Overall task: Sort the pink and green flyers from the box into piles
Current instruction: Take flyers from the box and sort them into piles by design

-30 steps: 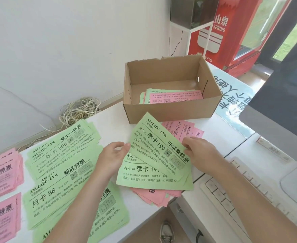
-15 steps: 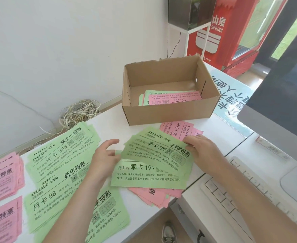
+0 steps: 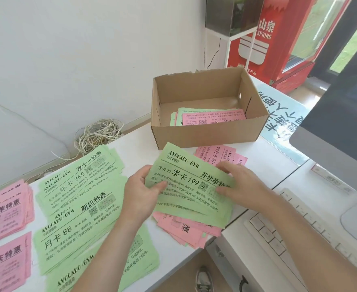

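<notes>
Two hands hold a fanned bundle of green flyers (image 3: 192,192) just in front of the cardboard box (image 3: 205,134); left hand (image 3: 140,193) grips the bundle's left edge, thumb on top; right hand (image 3: 240,186) clasps its right end, fingers curled over the far edge, thumb on the print; loose pink flyers (image 3: 186,228) lie beneath, also in front of the box; inside the box, unsorted flyers (image 3: 213,118), pink uppermost; left of the box, green piles (image 3: 78,186); farther left, pink piles (image 3: 3,209).
</notes>
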Tool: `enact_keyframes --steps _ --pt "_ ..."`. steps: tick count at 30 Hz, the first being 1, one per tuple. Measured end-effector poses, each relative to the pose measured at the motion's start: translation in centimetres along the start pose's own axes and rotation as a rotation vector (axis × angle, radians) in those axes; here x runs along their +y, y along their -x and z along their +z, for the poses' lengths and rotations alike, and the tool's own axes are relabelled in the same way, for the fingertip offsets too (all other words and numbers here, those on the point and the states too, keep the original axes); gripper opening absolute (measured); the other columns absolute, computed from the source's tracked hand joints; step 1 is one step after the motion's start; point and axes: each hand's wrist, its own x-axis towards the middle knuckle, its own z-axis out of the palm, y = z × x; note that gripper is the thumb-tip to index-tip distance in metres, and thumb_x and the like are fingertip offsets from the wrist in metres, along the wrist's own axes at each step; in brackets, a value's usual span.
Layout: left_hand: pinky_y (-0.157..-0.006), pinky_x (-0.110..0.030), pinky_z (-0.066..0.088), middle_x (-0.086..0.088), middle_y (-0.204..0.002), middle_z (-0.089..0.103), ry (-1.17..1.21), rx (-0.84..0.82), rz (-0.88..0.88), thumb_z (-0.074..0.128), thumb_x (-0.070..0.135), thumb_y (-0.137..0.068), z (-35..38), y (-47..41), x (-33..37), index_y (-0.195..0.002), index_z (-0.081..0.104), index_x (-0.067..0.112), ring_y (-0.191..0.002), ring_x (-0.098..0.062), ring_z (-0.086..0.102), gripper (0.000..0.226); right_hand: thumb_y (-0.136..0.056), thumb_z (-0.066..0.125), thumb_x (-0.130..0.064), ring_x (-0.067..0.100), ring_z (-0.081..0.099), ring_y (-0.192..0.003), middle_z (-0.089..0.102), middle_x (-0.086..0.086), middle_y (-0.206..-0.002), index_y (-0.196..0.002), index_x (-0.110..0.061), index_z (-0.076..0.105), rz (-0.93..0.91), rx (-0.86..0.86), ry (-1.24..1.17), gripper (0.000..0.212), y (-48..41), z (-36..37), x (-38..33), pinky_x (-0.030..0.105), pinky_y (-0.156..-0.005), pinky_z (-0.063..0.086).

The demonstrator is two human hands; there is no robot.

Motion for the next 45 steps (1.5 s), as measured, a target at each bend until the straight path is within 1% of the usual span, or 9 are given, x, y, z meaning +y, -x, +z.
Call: enact_keyframes --steps 3,6,11,18,22,28,35,40,45 --pt "-0.068 -0.021 0.056 0.005 -0.087 0.075 0.195 -0.04 0.053 0.065 -0.014 -0.079 -1.0 0.8 0.8 -0.095 0.066 0.017 -0.081 -0.012 0.072 0.035 -0.087 0.067 -0.014 0.009 0.058 -0.097 0.064 -0.019 -0.103 -0.113 -0.033 0.062 -0.034 0.09 -0.187 0.033 1.1 -1.9 -0.8 0.03 -0.084 0.046" --pt "-0.073 -0.022 0.056 0.003 -0.088 0.075 0.208 -0.076 0.101 0.064 -0.016 -0.078 -1.4 1.1 0.7 -0.099 0.063 0.016 -0.084 -0.011 0.071 0.038 -0.089 0.063 -0.013 0.015 0.057 -0.09 0.064 -0.014 -0.095 -0.109 -0.027 0.067 -0.133 0.293 -0.021 0.025 2.0 -2.7 -1.5 0.031 -0.08 0.045" --pt "-0.081 -0.019 0.049 0.002 -0.091 0.074 0.111 -0.062 0.074 0.07 -0.012 -0.075 -0.8 1.3 -1.1 -0.096 0.063 0.022 -0.088 -0.008 0.067 0.041 -0.086 0.066 -0.017 0.013 0.056 -0.099 0.062 -0.011 -0.109 -0.125 -0.028 0.056 -0.185 0.23 0.118 0.041 2.9 -0.9 -0.4 0.04 -0.089 0.046" --pt "-0.073 -0.015 0.05 0.001 -0.087 0.073 0.156 -0.035 0.036 0.069 -0.013 -0.076 0.5 -0.1 -1.6 -0.094 0.065 0.021 -0.081 -0.005 0.067 0.038 -0.089 0.059 -0.011 0.007 0.055 -0.105 0.055 -0.011 -0.114 -0.135 -0.039 0.033 -0.034 0.243 -0.296 0.06 2.2 0.7 -0.2 0.019 -0.079 0.044" --pt "-0.074 -0.027 0.053 0.001 -0.082 0.073 0.25 0.108 0.006 0.071 -0.008 -0.078 1.1 -0.9 -2.1 -0.093 0.065 0.023 -0.074 -0.015 0.064 0.035 -0.089 0.051 -0.001 0.012 0.06 -0.098 0.052 -0.007 -0.121 -0.129 -0.051 0.023 0.032 0.376 -0.575 0.07 1.8 1.8 -1.2 0.024 -0.076 0.05" --pt "-0.08 -0.024 0.048 0.012 -0.091 0.069 0.005 0.05 0.023 0.063 0.001 -0.086 2.2 -1.9 -2.3 -0.092 0.06 0.033 -0.092 -0.011 0.064 0.033 -0.092 0.046 -0.003 0.013 0.058 -0.083 0.05 -0.004 -0.121 -0.141 -0.05 0.012 -0.027 0.565 -0.288 0.076 1.4 2.8 -1.7 0.032 -0.066 0.049" --pt "-0.07 -0.014 0.048 0.017 -0.085 0.069 0.097 0.114 0.076 0.054 -0.002 -0.091 -0.9 -0.4 -1.5 -0.091 0.059 0.033 -0.077 0.007 0.064 0.035 -0.094 0.049 -0.009 0.01 0.052 -0.063 0.059 -0.013 -0.077 -0.124 -0.034 0.059 0.029 0.46 -0.262 0.04 1.0 1.3 -2.9 0.025 -0.065 0.045" --pt "-0.074 -0.018 0.05 0.011 -0.096 0.071 0.161 0.161 0.06 0.05 0.002 -0.095 -5.8 2.4 -1.5 -0.1 0.059 0.03 -0.086 0.0 0.067 0.029 -0.094 0.054 -0.006 0.006 0.064 -0.085 0.068 -0.014 -0.103 -0.109 -0.039 0.062 0.002 0.141 -0.494 0.037 1.2 0.2 -6.7 0.013 -0.063 0.045" --pt "-0.055 -0.024 0.053 0.007 -0.097 0.071 0.23 0.238 -0.028 0.056 0.008 -0.094 -12.7 6.2 -3.3 -0.108 0.049 0.038 -0.077 -0.004 0.068 0.034 -0.091 0.058 0.0 -0.004 0.065 -0.064 0.074 -0.009 -0.091 -0.108 -0.029 0.065 -0.065 0.019 -0.419 0.035 1.9 1.9 -12.9 0.009 -0.052 0.045"
